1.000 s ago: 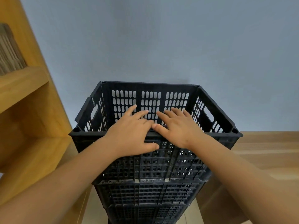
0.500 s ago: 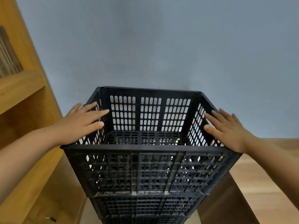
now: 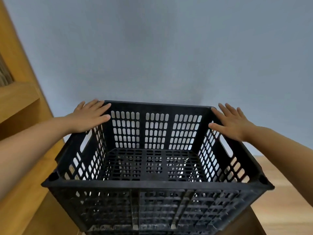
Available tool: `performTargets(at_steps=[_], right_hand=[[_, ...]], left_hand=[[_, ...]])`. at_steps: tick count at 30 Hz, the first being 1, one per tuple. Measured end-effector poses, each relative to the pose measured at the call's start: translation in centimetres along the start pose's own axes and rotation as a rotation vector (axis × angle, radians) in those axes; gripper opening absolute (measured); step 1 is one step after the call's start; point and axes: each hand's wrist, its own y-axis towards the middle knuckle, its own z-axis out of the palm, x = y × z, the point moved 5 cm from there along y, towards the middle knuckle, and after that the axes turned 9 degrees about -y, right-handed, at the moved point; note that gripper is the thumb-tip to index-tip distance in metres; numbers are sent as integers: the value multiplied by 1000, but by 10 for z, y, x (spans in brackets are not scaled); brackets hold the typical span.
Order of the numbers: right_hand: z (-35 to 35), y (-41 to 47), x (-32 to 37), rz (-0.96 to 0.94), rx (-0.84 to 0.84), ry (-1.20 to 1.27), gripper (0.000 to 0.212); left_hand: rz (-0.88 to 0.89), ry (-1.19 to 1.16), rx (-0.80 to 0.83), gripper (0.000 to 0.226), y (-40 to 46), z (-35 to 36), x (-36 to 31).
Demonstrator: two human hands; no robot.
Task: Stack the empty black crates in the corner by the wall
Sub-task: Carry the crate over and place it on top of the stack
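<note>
Both hands lie flat and open, gripping nothing: left hand [image 3: 88, 119] at ten o'clock, right hand [image 3: 231, 123] at two, flanking the crate [image 3: 155, 189] equally.

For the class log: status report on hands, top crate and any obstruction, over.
Left hand and right hand open, flat on far corners of top black crate. Crate empty, atop stack by wall. Nothing obstructing.

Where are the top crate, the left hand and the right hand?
top black crate [image 3: 157, 183]: head view, near rim.
left hand [image 3: 88, 118]: head view, back of the hand at the far left corner.
right hand [image 3: 232, 123]: head view, back of the hand at the far right corner.
</note>
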Motion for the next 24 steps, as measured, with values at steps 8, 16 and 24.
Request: performTargets(at_steps=[8,16,24], right_hand=[[19,19,2,-43,14,101,93],[7,67,6,-93,41,89,85],[11,70,13,-107,50,34,87]], left_hand=[[35,11,-51,120,18,9,2],[0,72,2,105,64,1,6],[67,172,25,122,68,6,4]])
